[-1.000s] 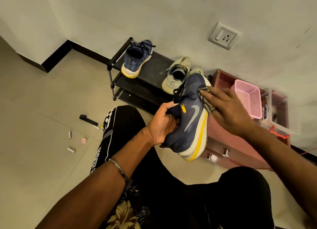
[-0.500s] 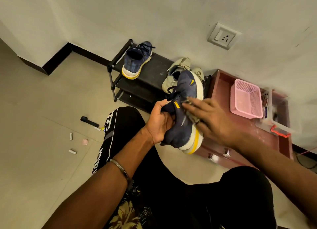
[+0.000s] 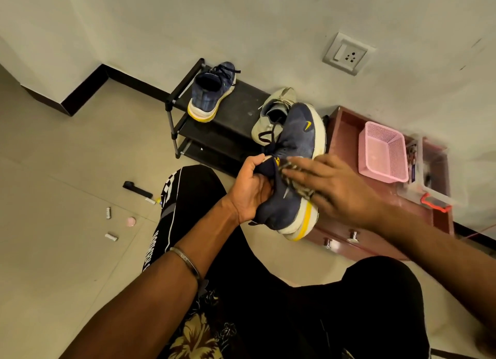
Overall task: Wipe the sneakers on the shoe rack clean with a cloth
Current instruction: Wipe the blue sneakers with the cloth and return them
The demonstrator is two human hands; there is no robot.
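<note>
Left hand (image 3: 251,189) grips the held sneaker (image 3: 290,170) while right hand (image 3: 335,190) presses the cloth (image 3: 298,185) under flat fingers, mid-wipe; next stroke probably needs steady pressure toeward.

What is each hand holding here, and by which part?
The left hand grips the navy sneaker by its collar. The right hand presses a patterned cloth against the sneaker's side, fingers laid flat.
</note>
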